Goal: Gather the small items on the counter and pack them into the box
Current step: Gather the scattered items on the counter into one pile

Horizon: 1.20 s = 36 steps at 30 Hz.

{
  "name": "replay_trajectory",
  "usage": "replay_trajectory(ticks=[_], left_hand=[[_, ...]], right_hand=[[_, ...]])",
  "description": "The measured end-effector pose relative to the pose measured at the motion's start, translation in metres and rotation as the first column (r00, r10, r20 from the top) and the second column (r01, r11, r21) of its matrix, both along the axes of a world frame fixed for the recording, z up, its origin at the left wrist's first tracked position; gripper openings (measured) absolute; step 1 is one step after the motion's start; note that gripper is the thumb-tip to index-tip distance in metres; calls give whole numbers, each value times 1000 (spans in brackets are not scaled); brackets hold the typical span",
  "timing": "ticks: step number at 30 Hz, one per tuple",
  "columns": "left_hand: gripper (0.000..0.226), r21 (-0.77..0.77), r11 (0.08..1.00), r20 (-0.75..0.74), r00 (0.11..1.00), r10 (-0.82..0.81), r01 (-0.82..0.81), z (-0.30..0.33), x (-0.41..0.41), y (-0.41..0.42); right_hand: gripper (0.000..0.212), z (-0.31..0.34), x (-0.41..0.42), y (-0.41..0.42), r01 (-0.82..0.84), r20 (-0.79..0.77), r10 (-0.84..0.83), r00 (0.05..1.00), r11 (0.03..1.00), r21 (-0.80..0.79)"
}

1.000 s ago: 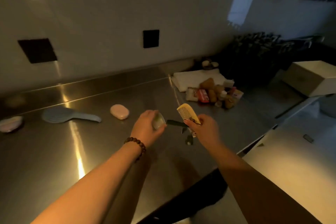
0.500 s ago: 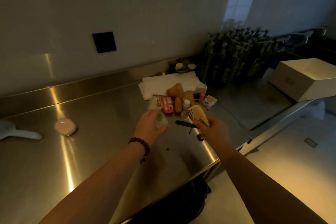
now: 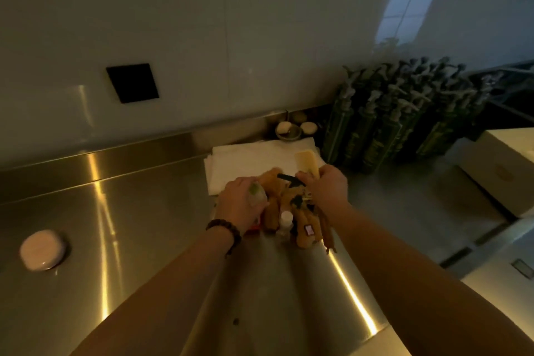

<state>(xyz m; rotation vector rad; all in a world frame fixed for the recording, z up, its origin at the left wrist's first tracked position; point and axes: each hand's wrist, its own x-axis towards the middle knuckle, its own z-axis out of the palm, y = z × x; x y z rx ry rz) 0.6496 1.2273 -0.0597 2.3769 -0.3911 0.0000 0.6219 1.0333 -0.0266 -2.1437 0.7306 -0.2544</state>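
My left hand (image 3: 242, 205) grips a small clear packet with a green spot (image 3: 255, 195). A yellow wooden comb (image 3: 307, 164) sticks up out of my right hand (image 3: 328, 189), which also holds a thin black item (image 3: 290, 179). Both hands hover over a pile of small items (image 3: 291, 220) on the steel counter (image 3: 138, 228): brown plush-like pieces, a small white bottle (image 3: 285, 221) and little packets. The white box (image 3: 502, 165) stands at the right edge, apart from both hands. A pink oval soap case (image 3: 42, 248) lies far left.
A folded white cloth (image 3: 254, 159) lies behind the pile. Several dark green pump bottles (image 3: 398, 118) stand against the wall at the back right, with a small bowl of round things (image 3: 289, 128) beside them. The counter's front edge runs down right.
The view has swung right and closer. Both hands moved forward with the packet and the comb and now sit over the pile of small items. The blue brush has left the view.
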Motion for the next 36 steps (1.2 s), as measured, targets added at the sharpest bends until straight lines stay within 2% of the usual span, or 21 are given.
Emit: replay_trajectory(ticks=[3,6,9,14,17,23,26,30,33,36], left_hand=[[59,47,999,-33,999,1,1,-5,10,-12],[49,31,999,-87,996,10,-7,-12,13,-21],[57,30,1000,-167,986,5,0,-21,14,-27],[68,-61,997,-199,978,-66,54,-25,11,-27],[70,-55,998,-210,977,-43,32,-24,10,-24],[53,-59,995,-107,991,79,-85,-11,3,-10],[57,-42,983,-84,981,172,-176,-4,-9,9],[57,28,937,2,937,349,-349,3,-40,51],[56,44,874,20,875,484,-485,6,-73,95],[53,55,799,44,801,597,-598,3,-112,148]], right_hand=[[41,-8,30,2,-96,-136,79,988,989,-117],[38,-15,49,5,-214,-239,180,954,969,-124],[40,-22,55,6,-307,-312,249,917,940,-151],[51,-15,56,1,-327,-313,299,901,944,-39],[57,-5,53,-4,-340,-287,339,896,939,45],[72,9,39,-7,-432,-226,426,876,901,26],[68,9,32,5,-507,-133,502,854,862,0],[60,1,23,50,-667,-36,666,745,744,-43],[53,-3,12,102,-736,-25,736,677,677,-18],[52,-8,-6,160,-833,-31,833,552,550,-58]])
